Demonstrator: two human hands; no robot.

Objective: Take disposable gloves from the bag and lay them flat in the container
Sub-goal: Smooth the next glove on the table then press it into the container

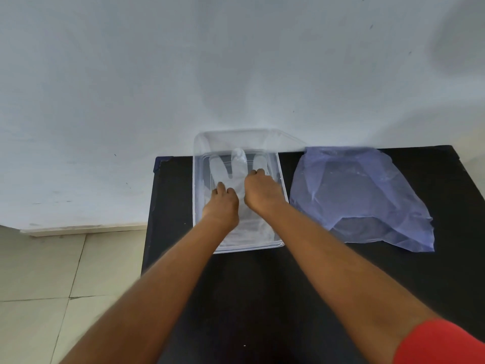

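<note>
Inside the clear container (pixel 282 177) on the black desk (pixel 262 298), a translucent glove (pixel 237 166) lies flat, palm hidden under both hands. Left hand (pixel 221 206) and right hand (pixel 261 193) seem pressed, fingers curled; whether either grip pinches it, I cannot tell. Purple bag (pixel 362 195) lies beside.

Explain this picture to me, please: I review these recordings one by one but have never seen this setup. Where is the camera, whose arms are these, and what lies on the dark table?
There is no machine here. One wide-angle camera sits on a person's head and looks forward and down, so the two bare arms reaching in from the bottom are that person's own. On the black table stands a clear plastic container, its far end against a pale wall. A translucent disposable glove lies in it, fingers pointing away. The left hand and the right hand both rest on the glove, seemingly pressing it flat; whether either pinches it I cannot tell. To the right lies a bluish, see-through plastic bag, flat on the table.
</note>
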